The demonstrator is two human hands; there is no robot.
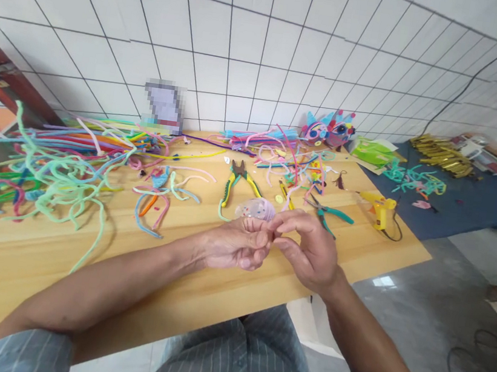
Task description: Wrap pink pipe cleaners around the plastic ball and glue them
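Note:
My left hand [241, 243] is closed with thumb and fingertips pinched together over the front of the wooden table. Against its fingertips comes my right hand [307, 248], its thumb and forefinger also pinched. What lies between the fingertips is too small and hidden to name. Just behind the hands sits a clear, speckled roundish piece wound with pale lilac pipe cleaner [264, 209], partly covered by my fingers. Yellow-and-black pliers [242, 182] lie open behind it. To the right rest teal-handled pliers [329, 214] and a yellow pen-like tool [286, 194].
Tangled green pipe cleaners [66, 180] and bundled coloured ones fill the left of the table [180, 287]. A yellow glue gun [380, 210] with a cord lies at the right. Finished-looking colourful figures [329, 126] stand by the wall. A red flask [15, 82] stands at the left.

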